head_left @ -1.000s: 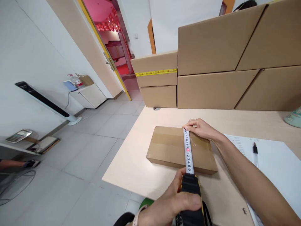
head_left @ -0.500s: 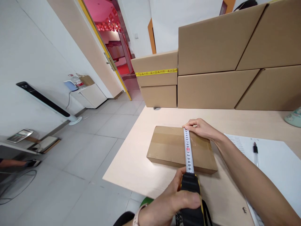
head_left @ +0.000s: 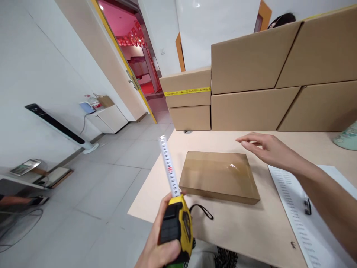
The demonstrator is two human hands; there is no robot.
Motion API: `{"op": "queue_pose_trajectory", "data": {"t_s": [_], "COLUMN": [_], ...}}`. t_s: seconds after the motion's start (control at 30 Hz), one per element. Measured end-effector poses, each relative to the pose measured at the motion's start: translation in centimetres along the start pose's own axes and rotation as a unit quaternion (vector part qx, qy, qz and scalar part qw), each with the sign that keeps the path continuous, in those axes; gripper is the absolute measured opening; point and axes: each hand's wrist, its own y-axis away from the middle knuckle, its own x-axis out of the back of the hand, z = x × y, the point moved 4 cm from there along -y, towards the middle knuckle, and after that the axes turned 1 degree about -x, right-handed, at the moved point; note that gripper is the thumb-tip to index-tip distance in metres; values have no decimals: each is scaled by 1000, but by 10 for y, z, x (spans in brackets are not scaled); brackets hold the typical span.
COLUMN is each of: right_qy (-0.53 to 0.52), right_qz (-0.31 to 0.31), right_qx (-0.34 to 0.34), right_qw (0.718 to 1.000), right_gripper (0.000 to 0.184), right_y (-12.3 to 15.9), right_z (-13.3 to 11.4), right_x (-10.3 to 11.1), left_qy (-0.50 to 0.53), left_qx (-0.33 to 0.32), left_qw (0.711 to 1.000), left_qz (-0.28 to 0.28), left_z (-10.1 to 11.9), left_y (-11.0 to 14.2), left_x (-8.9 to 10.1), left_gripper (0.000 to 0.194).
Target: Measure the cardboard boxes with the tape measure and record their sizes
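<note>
My left hand (head_left: 164,238) is wrapped around a black and yellow tape measure (head_left: 178,219), thumb on its case. Its white blade (head_left: 169,167) sticks out, pointing up and away over the table's left edge, clear of the box. A black wrist strap loop hangs off the case. Right of the tape measure, a flat brown cardboard box (head_left: 217,176) lies on the table. My right hand (head_left: 262,145) is held above the table just past the box's far right corner, empty, with fingers stretched out and thumb slightly apart.
Large cardboard boxes (head_left: 256,108) are stacked along the back of the pale wooden table (head_left: 245,230). Printed sheets (head_left: 295,219) and a pen (head_left: 307,206) lie at right, partly under my forearm. A green patterned object (head_left: 347,136) stands at the right edge.
The tape blade has come off the box; my left hand carried the tape measure left and tilted it. My right hand let go of the blade's end and moved right.
</note>
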Motion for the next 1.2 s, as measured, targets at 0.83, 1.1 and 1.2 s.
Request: {"op": "queue_pose_trajectory", "data": {"t_s": [0.83,1.1,1.2], "right_qy": [-122,-258,-229], "right_qz": [99,96,77], "right_qx": [-121,-128,-97], "right_qw": [980,953,965], "right_gripper": [43,77,99], "right_y": [94,47,41], "right_z": [30,52,49], "right_x": [-26,-40,-36], "left_qy": [24,92,137], "left_qx": [-53,-23,81], "left_qw": [998,995,981], "left_qz": [-25,-26,-113], "left_z": [64,71,46], "left_y": [-48,-16,0], "left_x": [15,-8,-27], "left_gripper": [64,68,75]}}
